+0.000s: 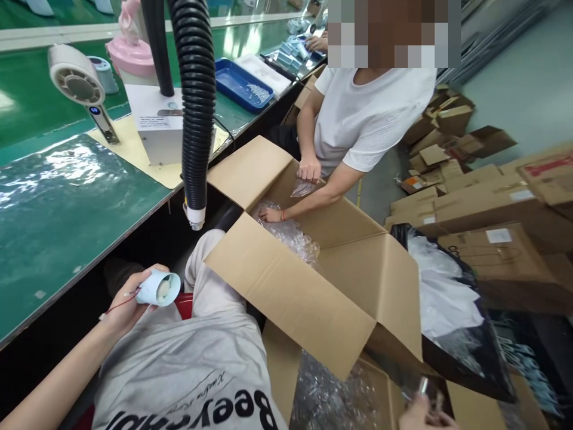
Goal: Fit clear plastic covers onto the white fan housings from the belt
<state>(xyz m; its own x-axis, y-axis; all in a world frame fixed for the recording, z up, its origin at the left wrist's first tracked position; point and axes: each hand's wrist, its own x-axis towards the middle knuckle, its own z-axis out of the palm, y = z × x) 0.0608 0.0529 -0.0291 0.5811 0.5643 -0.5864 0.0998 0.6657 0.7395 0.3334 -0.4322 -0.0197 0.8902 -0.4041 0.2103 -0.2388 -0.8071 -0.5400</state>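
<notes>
Right hand (423, 415) cut off; grip unclear.

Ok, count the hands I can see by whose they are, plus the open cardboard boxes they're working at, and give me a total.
Wearer's hands: 2, left hand holding a small pale blue fan part, right hand at the bottom edge
Co-worker's hands: 2, and
Open cardboard box: 1
Total: 5
</notes>
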